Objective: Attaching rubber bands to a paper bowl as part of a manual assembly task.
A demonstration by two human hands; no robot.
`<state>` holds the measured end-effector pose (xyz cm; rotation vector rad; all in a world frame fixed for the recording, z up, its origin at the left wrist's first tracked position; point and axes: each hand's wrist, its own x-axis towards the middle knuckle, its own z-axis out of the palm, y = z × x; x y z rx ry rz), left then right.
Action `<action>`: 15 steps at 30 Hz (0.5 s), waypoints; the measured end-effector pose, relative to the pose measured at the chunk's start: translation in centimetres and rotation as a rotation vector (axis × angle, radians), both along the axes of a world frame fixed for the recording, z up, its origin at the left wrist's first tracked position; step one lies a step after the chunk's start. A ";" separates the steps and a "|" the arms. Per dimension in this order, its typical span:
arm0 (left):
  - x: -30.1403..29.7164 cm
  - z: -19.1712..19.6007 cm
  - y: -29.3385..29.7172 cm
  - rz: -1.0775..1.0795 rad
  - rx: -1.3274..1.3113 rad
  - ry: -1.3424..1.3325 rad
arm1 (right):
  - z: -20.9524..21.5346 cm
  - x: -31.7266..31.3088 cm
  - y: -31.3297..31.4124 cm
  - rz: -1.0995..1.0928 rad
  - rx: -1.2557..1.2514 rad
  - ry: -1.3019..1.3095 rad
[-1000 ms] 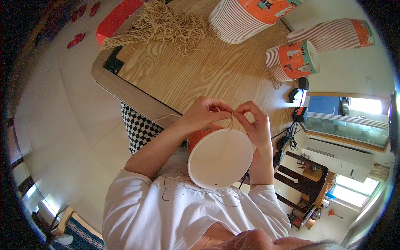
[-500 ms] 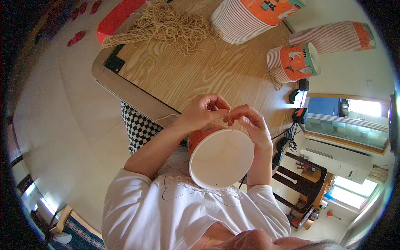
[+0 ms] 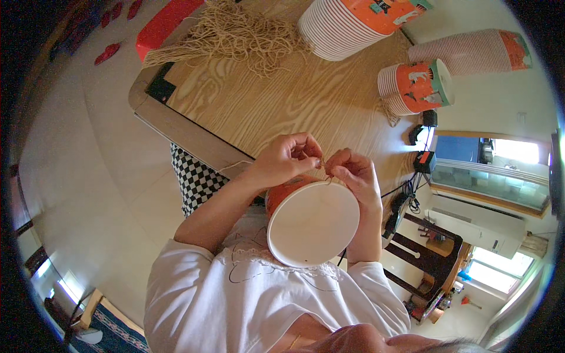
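Observation:
An orange paper tub (image 3: 281,197) rests against my front, its white round end tilted up toward me. Just beyond its upper rim, my left hand (image 3: 292,156) pinches a thin strand of twine (image 3: 325,173) between thumb and fingertips. My right hand (image 3: 356,176) closes on the same twine from the other side, thumb against forefinger. Between the two hands the strand is short and partly hidden by my fingers. A loose end hangs down by the tub's rim.
On the wood-grain table (image 3: 265,112) lies a tangled heap of twine (image 3: 235,41). Stacked paper tubs (image 3: 341,29) stand at the far side, with a shorter stack (image 3: 415,88) at right. Black adapters and cables (image 3: 419,167) run along the table's right edge. A checkered cloth (image 3: 194,179) hangs at left.
My hands have drawn slightly apart, the left fingertips moving a little left and the right ones a little right. The tub has stayed in place.

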<state>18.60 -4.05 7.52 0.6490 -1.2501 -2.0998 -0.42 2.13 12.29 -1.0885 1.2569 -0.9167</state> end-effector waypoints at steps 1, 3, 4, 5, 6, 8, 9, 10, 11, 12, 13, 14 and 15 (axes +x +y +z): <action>0.0 0.0 0.0 0.000 0.000 -0.001 | 0.0 0.0 0.0 0.000 0.000 -0.001; 0.1 0.1 0.1 -0.011 0.009 0.028 | 0.0 0.2 -0.1 -0.007 0.015 0.000; 0.2 0.1 0.2 -0.011 0.009 0.029 | 0.3 0.3 -0.2 -0.008 0.015 0.001; 0.2 0.2 0.2 -0.011 0.008 0.035 | 0.6 0.4 -0.4 -0.006 0.046 0.028; 0.3 0.2 0.2 -0.010 0.007 0.041 | 0.9 0.6 -0.5 -0.005 0.076 0.055; 0.4 0.5 0.1 -0.018 0.018 0.054 | 1.2 1.0 -0.7 0.003 0.084 0.053; 0.4 0.6 0.1 -0.025 0.028 0.068 | 1.3 1.1 -0.8 0.012 0.091 0.053; 0.5 0.6 0.1 -0.025 0.028 0.067 | 1.4 1.1 -0.8 0.012 0.091 0.052; 0.5 0.6 0.1 -0.014 0.021 0.081 | 1.5 1.1 -0.8 0.014 0.129 0.062; 0.5 0.6 0.1 -0.004 0.014 0.095 | 1.5 1.0 -0.8 0.016 0.166 0.072; 0.6 0.6 0.1 -0.004 0.015 0.094 | 1.5 1.0 -0.8 0.016 0.167 0.072; 0.8 0.7 0.1 -0.007 0.022 0.093 | 1.5 1.0 -0.9 0.024 0.178 0.085; 0.8 0.8 0.0 -0.010 0.029 0.092 | 1.4 0.9 -0.9 0.033 0.189 0.098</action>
